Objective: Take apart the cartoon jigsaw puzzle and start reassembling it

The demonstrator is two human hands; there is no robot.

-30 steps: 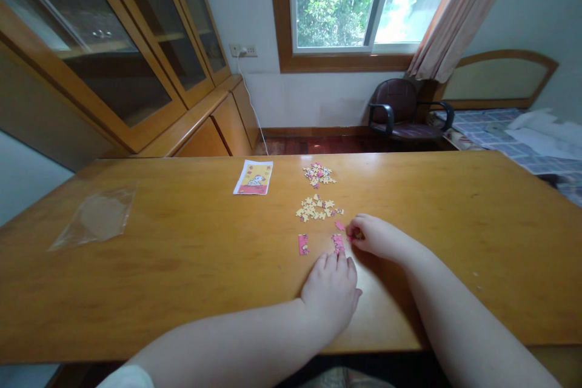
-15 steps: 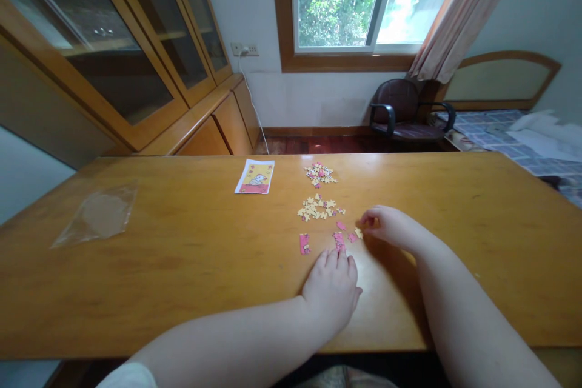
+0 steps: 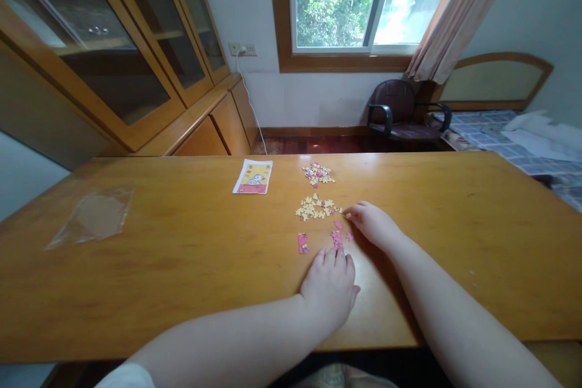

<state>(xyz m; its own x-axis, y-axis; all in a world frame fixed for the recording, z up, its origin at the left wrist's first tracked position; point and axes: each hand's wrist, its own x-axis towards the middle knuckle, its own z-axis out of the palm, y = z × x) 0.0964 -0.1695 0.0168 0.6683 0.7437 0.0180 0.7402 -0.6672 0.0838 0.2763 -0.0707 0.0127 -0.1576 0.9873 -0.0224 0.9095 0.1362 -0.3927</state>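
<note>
My left hand [image 3: 328,285] lies flat on the table, fingers stretched out, its fingertips at the lower edge of a small joined strip of pink puzzle pieces [image 3: 337,239]. Reaching in from the right, my right hand [image 3: 370,222] pinches a yellow puzzle piece [image 3: 346,214], mostly covered by the fingertips, beside a loose pile of yellow pieces [image 3: 313,208]. Two loose pink pieces [image 3: 349,236] lie between the hands. Further left is another joined pink section [image 3: 302,244]. Behind the yellow pile sits a heap of mixed pieces [image 3: 317,174].
A picture card [image 3: 253,177] with a white animal on yellow and pink lies toward the table's far edge. At the left is a clear plastic bag [image 3: 93,217]. Beyond the wooden table [image 3: 204,254] stand a glass-fronted cabinet [image 3: 182,103], an armchair [image 3: 395,109] and a bed [image 3: 482,127].
My right hand has moved left and slightly away from me, to the yellow pile. The yellow piece that lay by its fingers has gone with it. My left hand stays put.
</note>
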